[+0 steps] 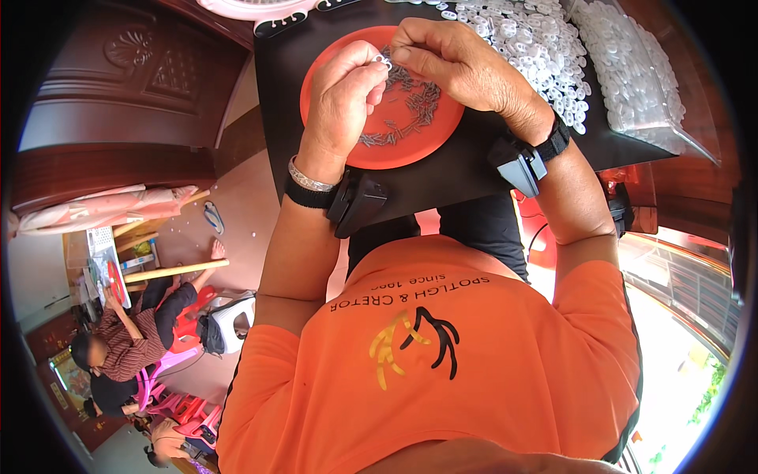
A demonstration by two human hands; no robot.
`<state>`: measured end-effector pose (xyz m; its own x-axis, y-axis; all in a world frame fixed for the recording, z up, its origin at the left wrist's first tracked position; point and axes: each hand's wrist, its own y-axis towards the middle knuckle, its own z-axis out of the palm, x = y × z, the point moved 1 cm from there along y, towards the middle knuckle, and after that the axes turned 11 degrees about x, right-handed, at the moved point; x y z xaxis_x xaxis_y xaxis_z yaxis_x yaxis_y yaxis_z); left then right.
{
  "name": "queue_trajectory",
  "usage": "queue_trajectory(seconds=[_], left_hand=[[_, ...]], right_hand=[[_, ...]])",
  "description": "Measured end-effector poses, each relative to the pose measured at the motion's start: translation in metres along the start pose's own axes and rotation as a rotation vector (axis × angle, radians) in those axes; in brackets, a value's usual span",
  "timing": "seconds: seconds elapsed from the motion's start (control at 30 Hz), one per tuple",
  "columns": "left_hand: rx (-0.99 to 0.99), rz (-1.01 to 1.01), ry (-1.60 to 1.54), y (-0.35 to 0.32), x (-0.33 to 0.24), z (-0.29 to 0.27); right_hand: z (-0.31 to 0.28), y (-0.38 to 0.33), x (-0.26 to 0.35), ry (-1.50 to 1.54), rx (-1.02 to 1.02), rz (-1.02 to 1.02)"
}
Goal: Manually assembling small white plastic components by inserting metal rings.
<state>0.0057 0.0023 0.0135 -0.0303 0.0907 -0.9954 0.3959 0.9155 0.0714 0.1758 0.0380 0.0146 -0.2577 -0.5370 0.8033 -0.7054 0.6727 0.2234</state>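
Observation:
My left hand (345, 93) pinches a small white plastic piece with holes (383, 62) between thumb and fingertips. Close beside it, my right hand (454, 62) is closed, thumb pressed against the bent fingers. Whatever those fingertips hold, if anything, is too small to make out. Both hands are over a round orange-red plate (430, 146), on which many small grey metal pins or screws (422, 103) lie scattered. To the right of the plate spreads a heap of similar white plastic pieces (545, 59).
A clear plastic bag (639, 87) full of white pieces lies at the dark table's (272, 87) right end. A pinkish-white rimmed object (253, 8) stands at the far left edge. Other people (134, 347) sit at the lower left, near plastic stools (229, 328).

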Motion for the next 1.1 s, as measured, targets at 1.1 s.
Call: queue_trajectory(seconds=[1.1], left_hand=[[0.057, 0.026, 0.132, -0.001, 0.002, 0.005]], right_hand=[[-0.007, -0.002, 0.006, -0.123, 0.093, -0.061]])
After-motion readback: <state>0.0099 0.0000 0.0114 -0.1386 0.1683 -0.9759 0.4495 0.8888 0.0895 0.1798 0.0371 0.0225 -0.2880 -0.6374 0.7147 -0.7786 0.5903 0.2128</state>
